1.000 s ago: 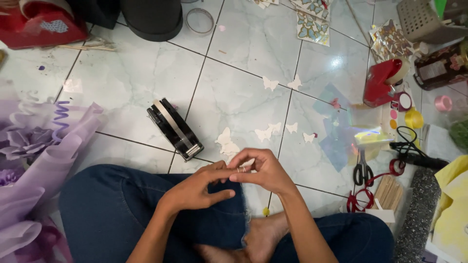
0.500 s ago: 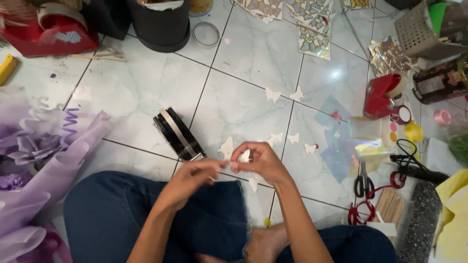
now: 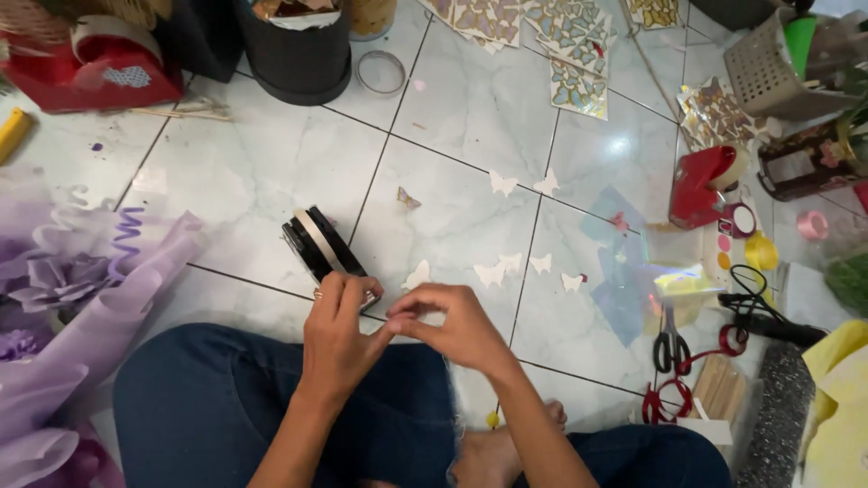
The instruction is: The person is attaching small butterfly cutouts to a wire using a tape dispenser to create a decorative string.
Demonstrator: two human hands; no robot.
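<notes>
I'm seeing L hand [image 3: 339, 334] fingers resting on black tape dispenser [image 3: 324, 248] at 11 o'clock, R hand [image 3: 452, 321] fingertips pinching together w/ L's, what's betw. them I can't tell.

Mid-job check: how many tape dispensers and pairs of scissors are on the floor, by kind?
Tape dispensers: 3 (black dispenser, right red dispenser, top-left red dispenser)
Scissors: 2 (black-handled scissors, red-handled scissors)
Total: 5
</notes>
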